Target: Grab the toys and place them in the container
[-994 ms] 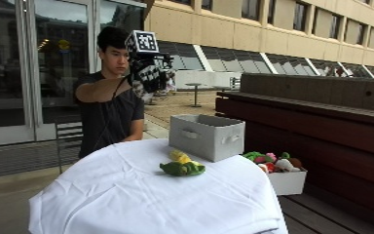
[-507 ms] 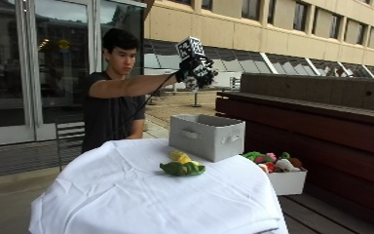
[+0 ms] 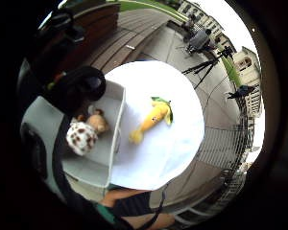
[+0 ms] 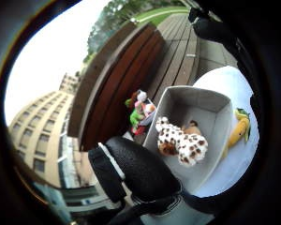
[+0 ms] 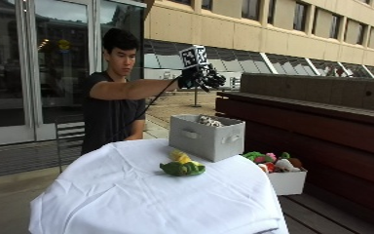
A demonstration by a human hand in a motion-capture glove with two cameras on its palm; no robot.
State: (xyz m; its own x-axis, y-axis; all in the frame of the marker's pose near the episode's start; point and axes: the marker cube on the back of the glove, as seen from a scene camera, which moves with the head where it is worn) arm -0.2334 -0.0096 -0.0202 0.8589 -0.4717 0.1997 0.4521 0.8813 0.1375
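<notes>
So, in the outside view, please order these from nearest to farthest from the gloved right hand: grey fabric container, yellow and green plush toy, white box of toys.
1. Grey fabric container: on the table, directly below the gloved right hand.
2. Yellow and green plush toy: on the white tablecloth, in front of the container.
3. White box of toys: low beside the table, by the wooden bench.
</notes>
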